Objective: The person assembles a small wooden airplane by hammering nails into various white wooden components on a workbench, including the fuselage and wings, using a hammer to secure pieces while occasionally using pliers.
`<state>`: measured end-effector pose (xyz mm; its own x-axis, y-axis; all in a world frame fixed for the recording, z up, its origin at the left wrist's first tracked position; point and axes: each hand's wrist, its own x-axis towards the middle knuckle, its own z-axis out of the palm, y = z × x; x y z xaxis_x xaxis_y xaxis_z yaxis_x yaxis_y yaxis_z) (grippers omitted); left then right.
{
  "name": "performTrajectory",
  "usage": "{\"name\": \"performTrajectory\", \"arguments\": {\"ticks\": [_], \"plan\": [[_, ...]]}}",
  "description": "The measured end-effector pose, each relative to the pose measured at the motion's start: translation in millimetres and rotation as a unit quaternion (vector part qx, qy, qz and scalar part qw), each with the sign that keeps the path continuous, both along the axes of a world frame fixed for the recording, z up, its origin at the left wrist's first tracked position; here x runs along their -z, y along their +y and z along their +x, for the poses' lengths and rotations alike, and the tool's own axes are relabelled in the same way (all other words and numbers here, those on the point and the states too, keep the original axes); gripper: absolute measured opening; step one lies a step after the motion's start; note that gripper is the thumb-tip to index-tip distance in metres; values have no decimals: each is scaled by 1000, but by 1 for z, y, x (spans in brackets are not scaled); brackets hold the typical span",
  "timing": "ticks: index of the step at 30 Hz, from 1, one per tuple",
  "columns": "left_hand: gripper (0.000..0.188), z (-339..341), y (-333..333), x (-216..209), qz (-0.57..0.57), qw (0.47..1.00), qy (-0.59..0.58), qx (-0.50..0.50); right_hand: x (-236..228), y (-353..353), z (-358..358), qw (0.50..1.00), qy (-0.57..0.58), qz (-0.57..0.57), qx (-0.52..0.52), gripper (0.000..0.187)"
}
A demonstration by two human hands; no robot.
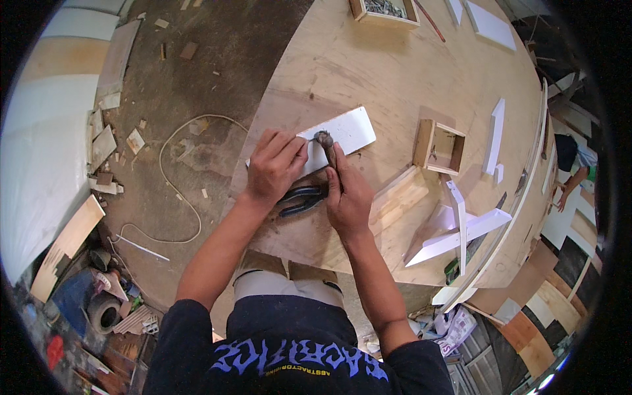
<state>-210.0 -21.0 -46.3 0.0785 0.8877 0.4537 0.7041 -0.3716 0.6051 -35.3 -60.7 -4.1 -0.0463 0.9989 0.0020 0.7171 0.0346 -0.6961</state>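
Right grip [349, 199] clasps hammer [324, 140], left grip [274, 164] pinches nail [313, 139]; pliers [307, 191], wooden box [425, 145] nearby.

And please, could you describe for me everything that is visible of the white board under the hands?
The white board is a flat, narrow rectangle with a smooth-looking face, perhaps laminated wood. It lies aslant on the pale brown table, its right end farther from the person. The left hand hides part of its left side; the right hand holds a hammer over its middle. Whether the hammer touches it is unclear.
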Motion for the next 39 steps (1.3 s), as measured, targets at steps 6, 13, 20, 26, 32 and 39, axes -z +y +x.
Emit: {"name": "performTrajectory", "arguments": {"ticks": [6, 13, 20, 26, 32, 39], "plan": [[18, -1, 0, 1, -8, 1000, -10, -3, -2, 2, 2, 1000, 7, -16, 8, 55], [20, -1, -1, -1, -21, 999, -33, -18, 1, 7, -3, 1000, 18, -25, -3, 53], [21, -2, -2, 2, -57, 997, -54, -29, -2, 9, -3, 999, 12, -36, -7, 52], [20, -2, -2, 1, -45, 997, -51, -19, -11, 4, -3, 999, 28, -23, -9, 52], [19, -3, -1, -1, -46, 997, -52, -24, -16, 3, -2, 1000, 19, -2, -2, 52], [18, -4, 3, -2, -136, 985, -94, -43, -14, -1, 0, 999, 5, -52, 1, 51]]}}
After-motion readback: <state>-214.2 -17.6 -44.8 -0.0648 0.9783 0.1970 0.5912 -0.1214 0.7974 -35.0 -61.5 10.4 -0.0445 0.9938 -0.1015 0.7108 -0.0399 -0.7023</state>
